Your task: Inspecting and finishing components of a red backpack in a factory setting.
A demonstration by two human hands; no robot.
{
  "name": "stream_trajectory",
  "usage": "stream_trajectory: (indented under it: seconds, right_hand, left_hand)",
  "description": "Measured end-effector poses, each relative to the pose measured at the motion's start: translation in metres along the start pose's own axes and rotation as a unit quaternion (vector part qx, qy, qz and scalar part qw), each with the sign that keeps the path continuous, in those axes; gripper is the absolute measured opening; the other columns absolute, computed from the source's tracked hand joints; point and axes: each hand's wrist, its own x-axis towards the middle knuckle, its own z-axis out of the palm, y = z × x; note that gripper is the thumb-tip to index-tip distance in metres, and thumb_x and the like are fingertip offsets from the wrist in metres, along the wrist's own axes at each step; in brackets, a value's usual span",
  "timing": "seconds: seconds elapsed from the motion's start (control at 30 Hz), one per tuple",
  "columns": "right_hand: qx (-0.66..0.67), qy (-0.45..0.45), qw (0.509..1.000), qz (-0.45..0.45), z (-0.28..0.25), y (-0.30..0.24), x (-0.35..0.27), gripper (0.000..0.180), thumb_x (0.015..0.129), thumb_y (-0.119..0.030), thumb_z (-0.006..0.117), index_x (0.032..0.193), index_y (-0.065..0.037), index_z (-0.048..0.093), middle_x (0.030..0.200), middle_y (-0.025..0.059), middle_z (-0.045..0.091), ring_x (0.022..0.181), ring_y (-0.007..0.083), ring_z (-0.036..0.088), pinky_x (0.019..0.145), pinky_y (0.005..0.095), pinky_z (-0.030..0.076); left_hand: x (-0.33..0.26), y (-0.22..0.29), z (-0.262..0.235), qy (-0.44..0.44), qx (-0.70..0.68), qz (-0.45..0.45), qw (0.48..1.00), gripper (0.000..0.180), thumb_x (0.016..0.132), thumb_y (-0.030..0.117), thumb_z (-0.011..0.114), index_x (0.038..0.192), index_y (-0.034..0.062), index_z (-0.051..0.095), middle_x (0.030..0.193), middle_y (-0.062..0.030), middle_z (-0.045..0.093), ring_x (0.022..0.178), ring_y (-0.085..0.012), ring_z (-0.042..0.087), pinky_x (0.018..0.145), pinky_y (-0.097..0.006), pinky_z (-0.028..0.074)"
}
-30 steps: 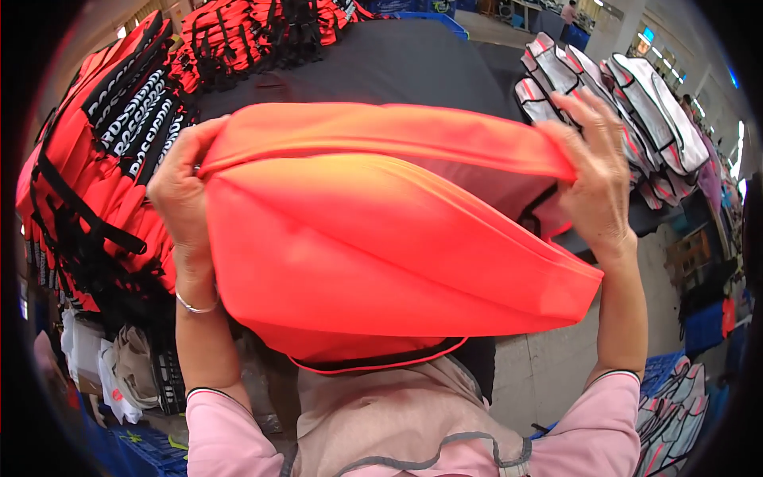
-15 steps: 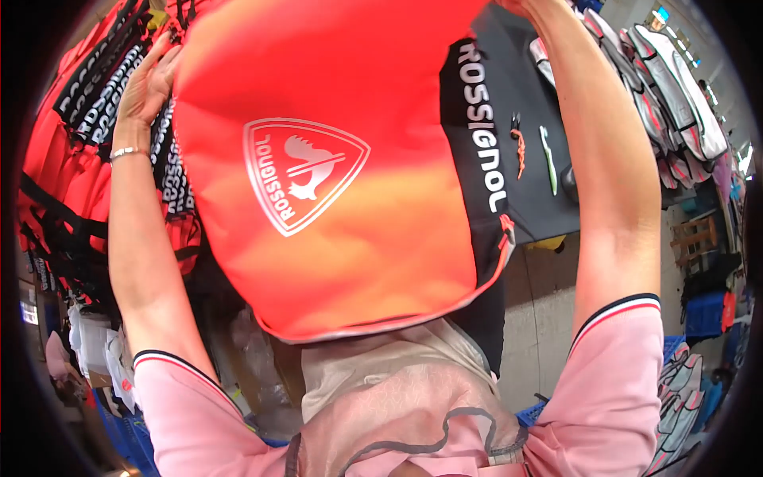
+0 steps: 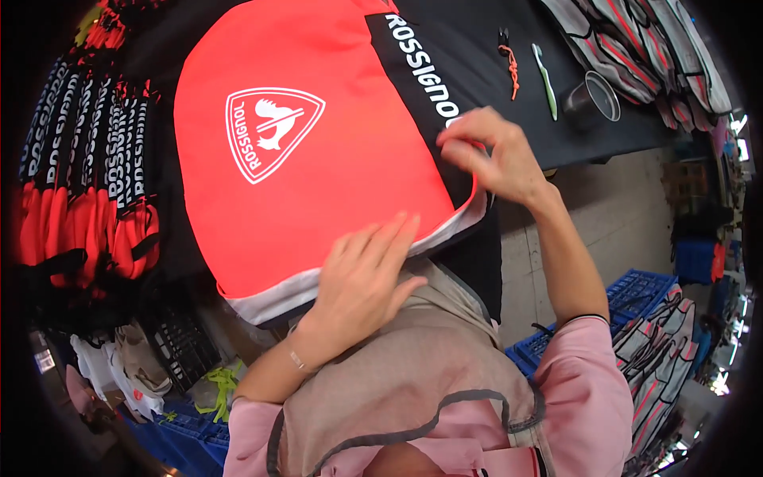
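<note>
Red bag (image 3: 318,199), far end cut off, right fingers (image 3: 477,124) overlapping lettering (image 3: 421,67)

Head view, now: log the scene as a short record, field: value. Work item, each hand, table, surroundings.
Work item: red fabric bag piece with white emblem, black side panel and pale lower edge band
Left hand: open, fingers over the lower edge
Right hand: fingers bent at the black side panel; grip unclear
Table: black surface bearing orange cord with black end, green-and-white toothbrush, grey cup
Left: stacked red-and-black fabric pieces
Right: grey fabric pieces with black trim; blue plastic crate lower down
</note>
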Motion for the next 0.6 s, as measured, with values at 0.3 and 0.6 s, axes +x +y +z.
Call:
stream_trajectory:
  seconds: [0.3, 0.6]
  right_hand:
    - [-0.062, -0.334, 0.937, -0.077, -0.011, -0.056, -0.007, 0.044, 0.069, -0.030, 0.085, 0.081, 0.001, 0.056, 0.083, 0.0145, 0.064, 0.083, 0.0316, 0.062, 0.077, 0.0435, 0.046]
    - [-0.055, -0.412, 0.899, -0.138, 0.031, -0.051, -0.018, 0.036, 0.070, -0.013, 0.075, 0.103, -0.003, 0.069, 0.087, 0.0206, 0.068, 0.091, 0.0392, 0.066, 0.075, 0.0461, 0.054]
  left_hand:
    - [0.030, -0.022, -0.044, -0.172, -0.156, -0.148, 0.961, 0.025, 0.078, 0.022, 0.079, 0.089, 0.0006, 0.071, 0.074, -0.0189, 0.066, 0.064, -0.0355, 0.064, 0.060, -0.037, 0.050]
    - [0.000, -0.019, -0.003, -0.264, 0.038, -0.095, 0.959, 0.035, 0.077, 0.027, 0.079, 0.092, -0.0011, 0.065, 0.088, -0.0210, 0.067, 0.083, -0.0423, 0.065, 0.071, -0.050, 0.052]
